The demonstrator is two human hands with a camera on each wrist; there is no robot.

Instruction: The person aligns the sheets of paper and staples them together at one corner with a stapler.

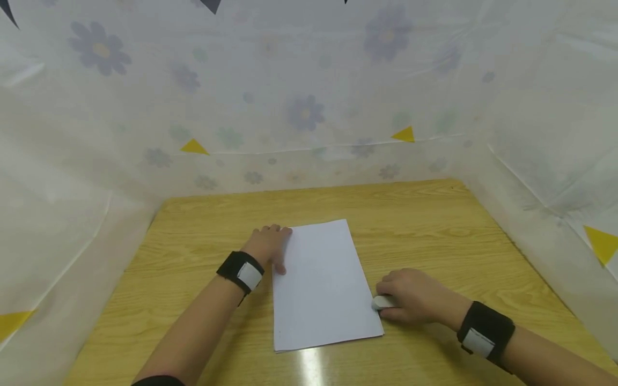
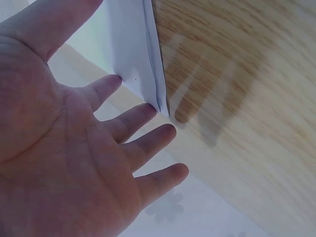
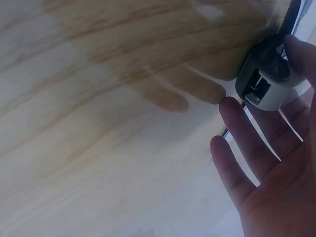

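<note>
A white sheet of paper lies flat on the wooden table, long side pointing away from me. My left hand rests at its far left corner. In the left wrist view the left hand has straight, spread fingers, and the fingertips touch the layered edge of the paper. My right hand sits at the paper's right edge and grips a small white device. The right wrist view shows this white and black device held between thumb and fingers of the right hand, close above the tabletop.
Translucent floral sheeting walls the table on the left, back and right. Black bands with white patches wrap both wrists. Bare wood lies on both sides of the paper.
</note>
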